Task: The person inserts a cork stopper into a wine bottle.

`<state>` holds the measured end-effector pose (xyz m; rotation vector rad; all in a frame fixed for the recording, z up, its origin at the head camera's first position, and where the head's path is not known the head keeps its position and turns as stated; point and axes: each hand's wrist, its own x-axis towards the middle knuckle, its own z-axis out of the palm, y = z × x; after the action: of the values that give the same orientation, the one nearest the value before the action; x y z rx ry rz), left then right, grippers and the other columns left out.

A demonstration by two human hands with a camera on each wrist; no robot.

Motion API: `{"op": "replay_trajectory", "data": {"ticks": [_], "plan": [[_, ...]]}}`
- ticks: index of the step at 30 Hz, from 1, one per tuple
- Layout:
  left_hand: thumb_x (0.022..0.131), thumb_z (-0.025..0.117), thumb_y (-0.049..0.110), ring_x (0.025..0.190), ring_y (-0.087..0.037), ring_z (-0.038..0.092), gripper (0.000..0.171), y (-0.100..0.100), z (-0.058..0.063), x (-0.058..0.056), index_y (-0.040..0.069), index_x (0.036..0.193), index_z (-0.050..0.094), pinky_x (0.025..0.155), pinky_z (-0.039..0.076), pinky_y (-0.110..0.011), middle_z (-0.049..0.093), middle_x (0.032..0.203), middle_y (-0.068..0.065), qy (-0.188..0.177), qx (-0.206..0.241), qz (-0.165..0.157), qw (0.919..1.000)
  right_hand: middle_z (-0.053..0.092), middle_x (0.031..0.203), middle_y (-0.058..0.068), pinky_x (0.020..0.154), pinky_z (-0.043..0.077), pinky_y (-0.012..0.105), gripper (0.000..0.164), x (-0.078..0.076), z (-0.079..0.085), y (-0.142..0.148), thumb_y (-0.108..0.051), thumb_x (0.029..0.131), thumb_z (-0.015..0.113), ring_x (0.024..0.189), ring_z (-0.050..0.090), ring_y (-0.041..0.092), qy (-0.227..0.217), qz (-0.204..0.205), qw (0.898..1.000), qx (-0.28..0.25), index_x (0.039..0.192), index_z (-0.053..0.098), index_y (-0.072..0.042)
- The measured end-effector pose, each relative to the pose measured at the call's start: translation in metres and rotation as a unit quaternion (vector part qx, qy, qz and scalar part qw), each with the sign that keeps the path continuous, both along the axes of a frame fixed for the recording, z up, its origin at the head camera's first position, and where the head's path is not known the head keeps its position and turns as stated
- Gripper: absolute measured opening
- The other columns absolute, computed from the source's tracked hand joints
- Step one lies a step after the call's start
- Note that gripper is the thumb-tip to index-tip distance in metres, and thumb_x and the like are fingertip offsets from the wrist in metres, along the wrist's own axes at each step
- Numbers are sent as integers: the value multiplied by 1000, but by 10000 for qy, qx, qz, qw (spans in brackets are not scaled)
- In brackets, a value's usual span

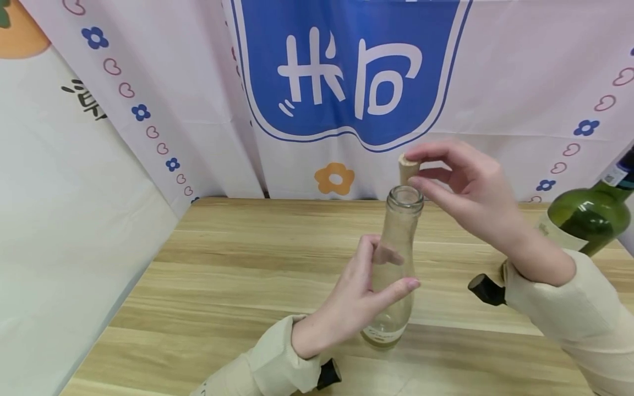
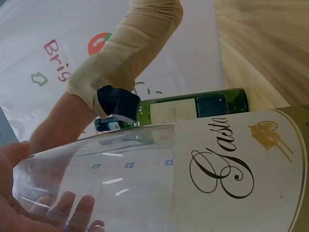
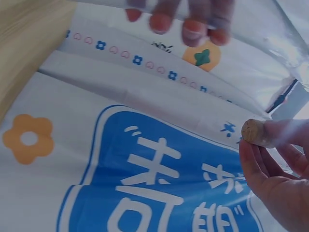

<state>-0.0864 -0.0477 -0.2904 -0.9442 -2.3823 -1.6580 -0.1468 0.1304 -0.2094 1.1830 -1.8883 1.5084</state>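
A clear glass bottle (image 1: 398, 231) with a white label stands on the wooden table, its open mouth facing up. My left hand (image 1: 354, 291) holds it around the middle, thumb on the near side and fingers behind the glass. In the left wrist view the label (image 2: 231, 164) carries black script and a gold cart. Beside the bottle's mouth, at its upper right, my right hand (image 1: 468, 187) pinches a cork (image 1: 408, 170) between thumb and fingers. The right wrist view shows the cork's round end (image 3: 252, 131) uncovered. Whether the cork touches the rim, I cannot tell.
A green wine bottle (image 1: 589, 214) stands on the table at the right, beyond the right forearm. Behind the table (image 1: 213, 286) hangs a printed white curtain (image 1: 198, 82) with a blue emblem. Dark wrist straps (image 1: 487, 290) show at the sleeves.
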Motion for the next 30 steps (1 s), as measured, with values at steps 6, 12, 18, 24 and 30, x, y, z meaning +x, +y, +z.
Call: {"op": "replay_trajectory", "data": {"ticks": [6, 12, 18, 24, 30], "plan": [[84, 66, 18, 101, -11, 50, 41, 0, 0, 0, 12, 112, 36, 83, 39, -26, 55, 104, -2, -17, -8, -17, 10000, 53, 107, 28, 84, 48, 33, 33, 6, 13, 1, 18, 76, 59, 101, 52, 34, -16, 578, 9951, -805, 108, 51, 19], [84, 66, 18, 101, -11, 49, 41, 0, 0, 0, 12, 111, 36, 82, 39, -26, 54, 104, -1, -21, 13, -7, 10000, 47, 108, 38, 84, 48, 41, 35, 7, 11, 6, 25, 71, 56, 101, 48, 44, 52, 1422, 9780, -1524, 106, 48, 26], [84, 66, 17, 101, -11, 50, 41, 0, -1, 0, 12, 111, 36, 84, 40, -27, 54, 104, -2, -20, 74, -27, 10000, 44, 107, 43, 78, 49, 46, 35, 15, 12, 0, 26, 69, 55, 99, 47, 48, 93, 1860, 9679, -1686, 103, 46, 30], [84, 66, 16, 102, -11, 50, 41, 0, -3, -2, 12, 110, 36, 84, 40, -27, 55, 103, -2, 84, 112, -57, 9999, 44, 107, 43, 76, 50, 45, 34, 21, 10, -5, 25, 71, 55, 95, 50, 45, 142, 1900, 9712, -1430, 103, 47, 29], [84, 66, 16, 102, -11, 50, 41, 0, -2, -2, 11, 110, 36, 87, 40, -28, 55, 103, -2, 122, 123, -87, 9998, 45, 108, 42, 77, 50, 42, 32, 21, 8, -4, 24, 72, 55, 96, 51, 44, 133, 1819, 9746, -1300, 102, 48, 28]]}}
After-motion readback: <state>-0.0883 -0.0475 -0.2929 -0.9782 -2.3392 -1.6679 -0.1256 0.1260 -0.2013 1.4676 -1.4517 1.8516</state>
